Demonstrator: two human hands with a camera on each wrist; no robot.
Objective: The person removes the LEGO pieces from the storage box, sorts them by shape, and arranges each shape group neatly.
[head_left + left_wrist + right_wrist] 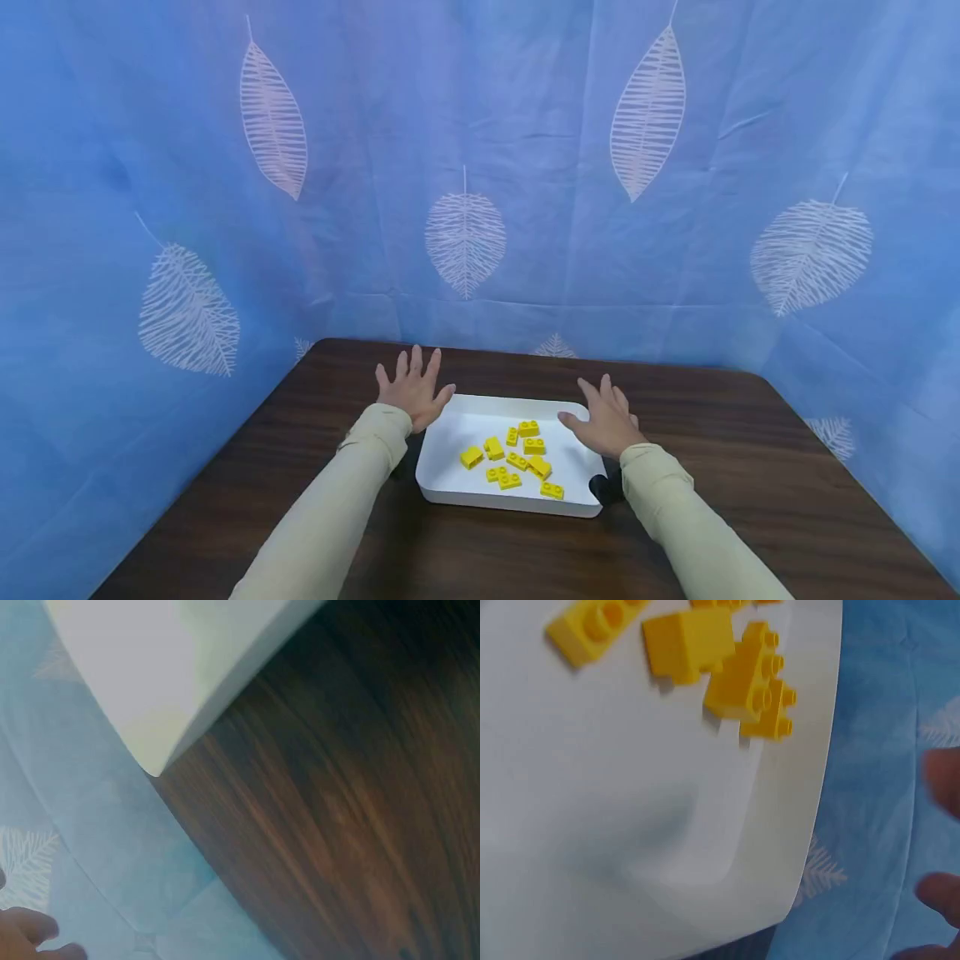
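A white tray holds several yellow toy building bricks, scattered over its middle and right side. My left hand is by the tray's left back corner, fingers spread and holding nothing. Over the right edge of the tray is my right hand, its fingers extended and apart, also holding nothing. In the right wrist view, yellow bricks lie in the tray, studs showing on some, with fingertips at the right border. Only a few fingertips of the left hand appear in the left wrist view.
The tray sits on a dark wooden table with rounded back corners. Behind and beside the table hangs a blue cloth with white leaf prints. A black strap or device is at the right wrist, close to the tray's front right corner.
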